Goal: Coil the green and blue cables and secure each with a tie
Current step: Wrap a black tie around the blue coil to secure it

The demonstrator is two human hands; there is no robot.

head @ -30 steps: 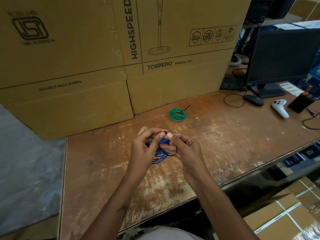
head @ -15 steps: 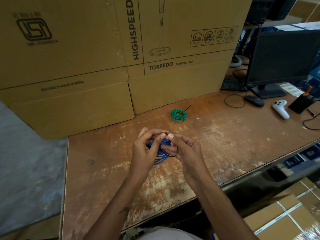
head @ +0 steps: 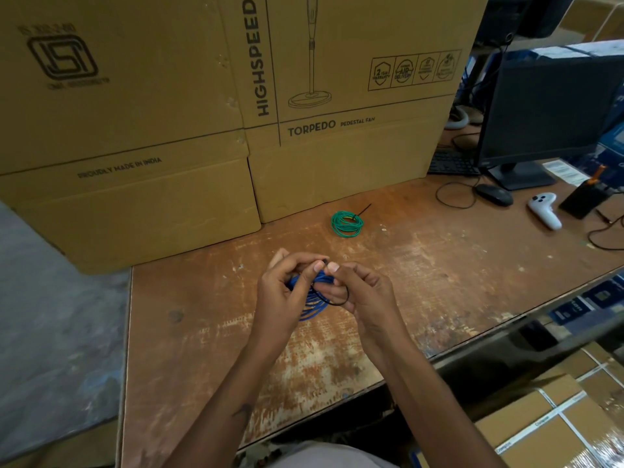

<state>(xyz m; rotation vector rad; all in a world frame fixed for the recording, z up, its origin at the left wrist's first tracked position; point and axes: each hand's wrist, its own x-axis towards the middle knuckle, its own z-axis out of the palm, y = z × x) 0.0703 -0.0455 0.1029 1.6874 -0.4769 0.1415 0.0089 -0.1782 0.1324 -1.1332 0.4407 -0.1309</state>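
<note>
A coiled blue cable (head: pixel 312 298) is held above the worn wooden table (head: pixel 439 265), between both hands. My left hand (head: pixel 287 298) grips the coil, thumb and forefinger pinching at its top. My right hand (head: pixel 364 295) pinches the end of a thin black tie (head: pixel 337 303), which loops around the coil and under my right fingers. Both thumbs meet at the tie's head. Farther back lies the green cable (head: pixel 347 223), coiled, with a black tie end sticking out to its right.
Large cardboard fan boxes (head: pixel 202 130) wall off the back of the table. At the right stand a monitor (head: pixel 547 106), keyboard (head: pixel 452 162), mouse (head: pixel 494 194), white controller (head: pixel 544 210) and loose wires. Taped cartons (head: pixel 540 430) sit below the table's front edge.
Barely anything differs: both hands stay together on the blue coil and tie, with only slight finger shifts. The green coil lies where it was.
</note>
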